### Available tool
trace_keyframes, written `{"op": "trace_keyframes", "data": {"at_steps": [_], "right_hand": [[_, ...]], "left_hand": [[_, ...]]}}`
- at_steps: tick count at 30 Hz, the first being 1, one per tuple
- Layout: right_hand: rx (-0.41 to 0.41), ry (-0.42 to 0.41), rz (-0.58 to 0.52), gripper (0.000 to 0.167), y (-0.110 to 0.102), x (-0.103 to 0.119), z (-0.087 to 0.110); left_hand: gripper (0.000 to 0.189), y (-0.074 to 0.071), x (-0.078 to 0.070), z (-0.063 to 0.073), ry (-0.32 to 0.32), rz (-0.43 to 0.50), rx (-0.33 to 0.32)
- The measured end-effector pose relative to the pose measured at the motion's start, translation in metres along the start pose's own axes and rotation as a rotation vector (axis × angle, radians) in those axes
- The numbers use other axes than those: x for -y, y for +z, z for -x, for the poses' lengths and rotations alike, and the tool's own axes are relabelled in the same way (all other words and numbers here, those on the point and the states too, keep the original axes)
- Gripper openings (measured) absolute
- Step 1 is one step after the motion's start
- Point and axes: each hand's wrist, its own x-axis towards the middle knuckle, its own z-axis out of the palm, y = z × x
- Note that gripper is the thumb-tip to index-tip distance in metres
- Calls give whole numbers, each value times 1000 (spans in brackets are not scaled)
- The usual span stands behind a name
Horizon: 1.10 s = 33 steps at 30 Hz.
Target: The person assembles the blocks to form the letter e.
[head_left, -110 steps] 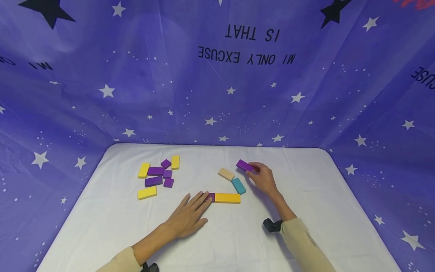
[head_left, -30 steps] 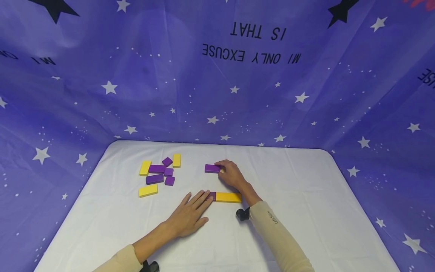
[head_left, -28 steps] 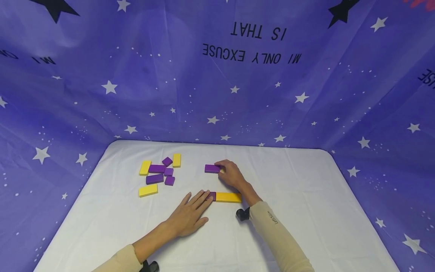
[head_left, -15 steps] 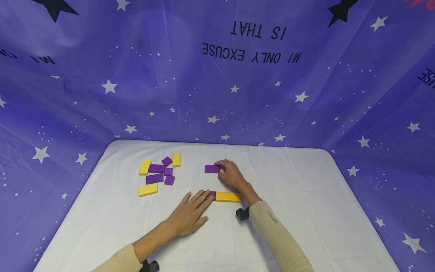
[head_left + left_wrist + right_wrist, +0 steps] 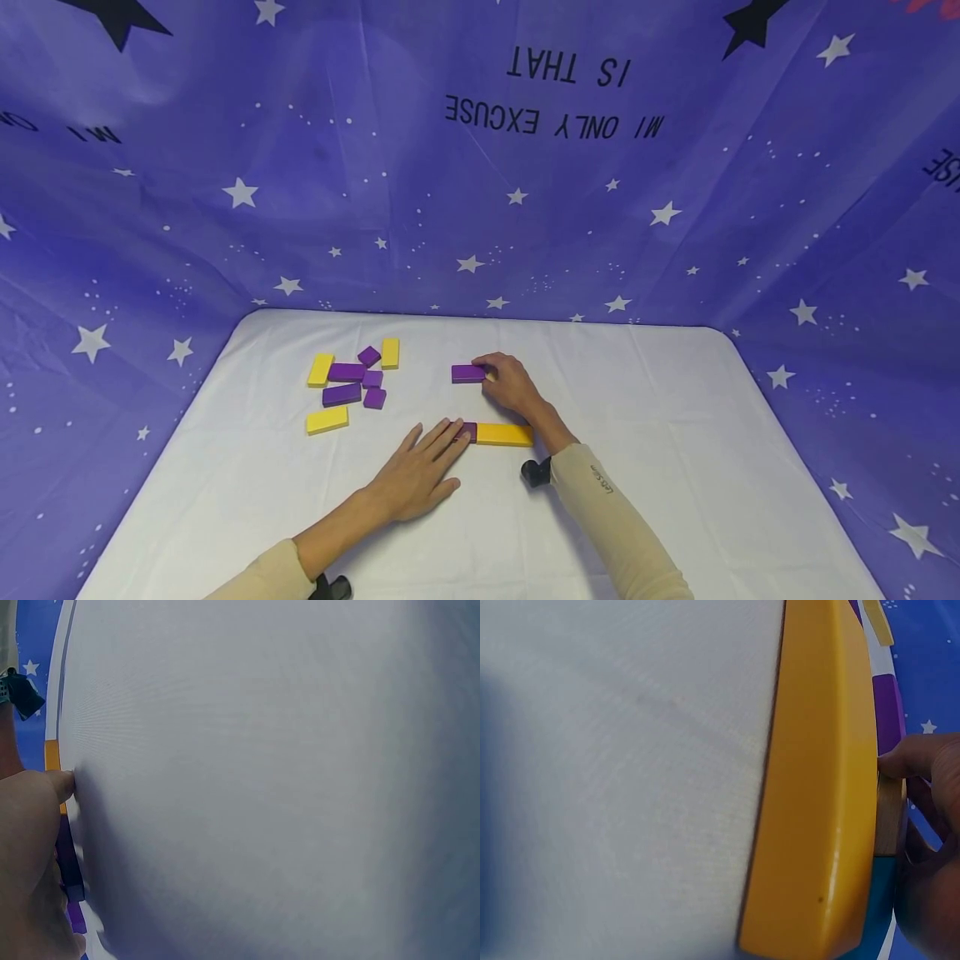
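My left hand (image 5: 408, 482) lies flat, fingers straight, over a dark purple block (image 5: 468, 432) that is partly hidden beneath it. That block sits end to end with a long orange block (image 5: 504, 435). Farther back, my right hand (image 5: 512, 384) pinches the right end of a purple block (image 5: 468, 374) with curled fingers. In the right wrist view, a bare wooden block (image 5: 889, 817) adjoins that purple block by the thumb, with a teal block (image 5: 879, 900) beyond it. The right hand and forearm mostly hide these two in the head view.
At the left of the white table (image 5: 675, 500) lies a loose group of yellow blocks (image 5: 327, 420), longer purple blocks (image 5: 341, 395) and small purple blocks (image 5: 374, 399). A blue star-patterned cloth (image 5: 420, 208) walls the table's back and sides.
Compared with several seconds ago, the right hand has brought the purple block leftward and lined it up beside the wooden block. Over the last second both hands hold still.
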Motion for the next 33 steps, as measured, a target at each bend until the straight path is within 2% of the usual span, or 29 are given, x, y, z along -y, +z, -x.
{"op": "trace_keyframes", "data": {"at_steps": [9,13,19,28,33], "right_hand": [[-24,-77,53,54,-5,0,1],[-37,-112,71,54,-12,3,7],[-38,-102,133,49,-23,6,22],[-29,-163,262,53,-33,0,48],[-1,-140,372,57,-35,-8,65]], "left_hand": [[64,-1,-2,-1,-4,8,8],[64,-1,-2,-1,-2,1,-3],[64,-1,-1,-1,-2,4,-7],[64,0,-1,0,6,20,-29],[64,-1,-1,1,-7,17,-5]]}}
